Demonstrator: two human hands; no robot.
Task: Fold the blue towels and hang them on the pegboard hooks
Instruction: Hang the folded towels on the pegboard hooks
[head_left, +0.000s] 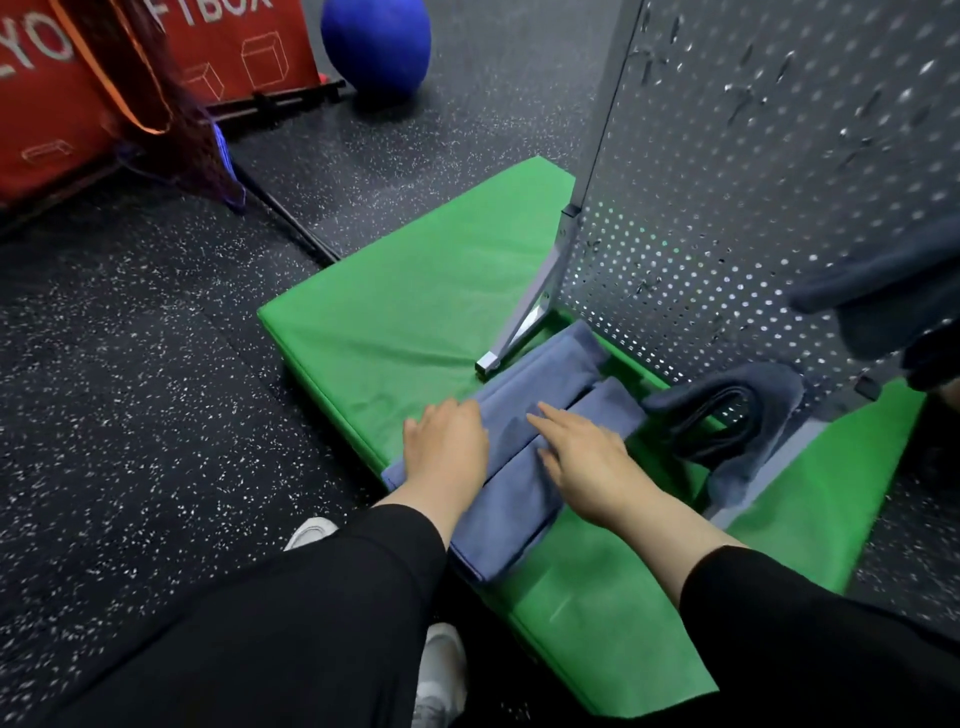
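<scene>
A blue towel (524, 415), folded into a long strip, lies on the green mat (415, 291) in front of the grey pegboard (753, 171). My left hand (447, 441) rests flat on the towel's left edge. My right hand (582, 452) presses on the strip's middle with straight fingers. A second, darker blue towel (743, 415) hangs folded low on the pegboard, to the right of the strip. Another dark towel (883, 301) hangs higher at the right edge, blurred.
The pegboard's metal foot (524, 317) stands on the mat just behind the towel. Speckled black rubber floor (156, 364) surrounds the mat. A blue ball (376, 44) and a red banner (234, 47) sit at the back left. My white shoes (311, 530) show below.
</scene>
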